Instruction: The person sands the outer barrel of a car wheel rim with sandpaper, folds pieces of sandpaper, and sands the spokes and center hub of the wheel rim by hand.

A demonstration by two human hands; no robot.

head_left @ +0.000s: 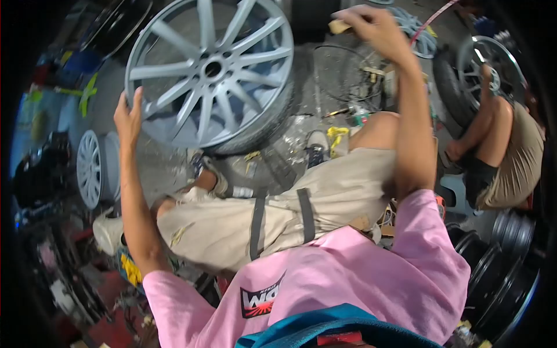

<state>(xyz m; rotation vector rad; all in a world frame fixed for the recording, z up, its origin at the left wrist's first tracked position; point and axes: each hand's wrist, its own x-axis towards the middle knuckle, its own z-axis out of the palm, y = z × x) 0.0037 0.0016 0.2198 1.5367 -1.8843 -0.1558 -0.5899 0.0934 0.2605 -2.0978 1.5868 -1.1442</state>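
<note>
A large grey wheel [200,69] stood tilted in front of the seated person, its many-spoked face turned up towards the camera; a dark tyre [264,130] showed along its lower right edge, just beyond the person's shoes [316,152]. The left hand [129,119] was at the wheel's left edge, thumb up and apart from the fingers; whether it gripped the edge or merely rested against it, one could not tell. The right hand [377,29] was raised at the upper right, blurred, its fingers closed round a small tan block [339,26]; the wheel lay to the left of that hand and lower, clear of the block, so that its spokes and hub sat between the two hands.

Beige trousers [342,180] and a pink shirt [360,267] filled the near part of the view; a second spoked wheel [89,168] stood on edge on the left, near the left forearm; yellow scraps [336,138] lay beside the right-hand shoe. At the far right another person [516,162] sat near a separate shiny wheel [510,61]; below them several dark rims [493,269] were gathered close together.
</note>
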